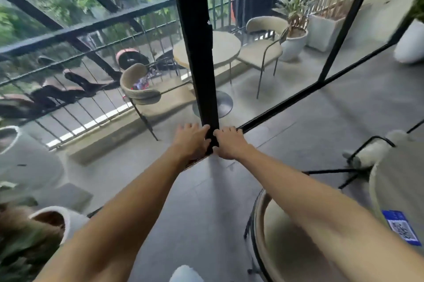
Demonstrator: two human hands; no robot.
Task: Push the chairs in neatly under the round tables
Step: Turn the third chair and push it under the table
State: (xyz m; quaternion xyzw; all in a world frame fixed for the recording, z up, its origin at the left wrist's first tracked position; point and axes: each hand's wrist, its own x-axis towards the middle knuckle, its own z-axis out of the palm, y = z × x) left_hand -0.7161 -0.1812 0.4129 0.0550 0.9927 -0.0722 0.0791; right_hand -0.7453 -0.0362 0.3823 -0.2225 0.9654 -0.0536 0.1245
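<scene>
Right at the middle of the head view, both arms reach forward to a tall black metal door frame post: the left hand and right hand are each wrapped around its lower end, one on either side, fingers curled onto it. Beyond the glass, out on the balcony, sits a round beige worktop on a silver pedestal, with a beige cushioned chair at its far right and another beige curved-back chair on its near left, both standing a bit out from it. Closer in, bottom right, there's a beige seat with a black frame beside a pale round table edge.
</scene>
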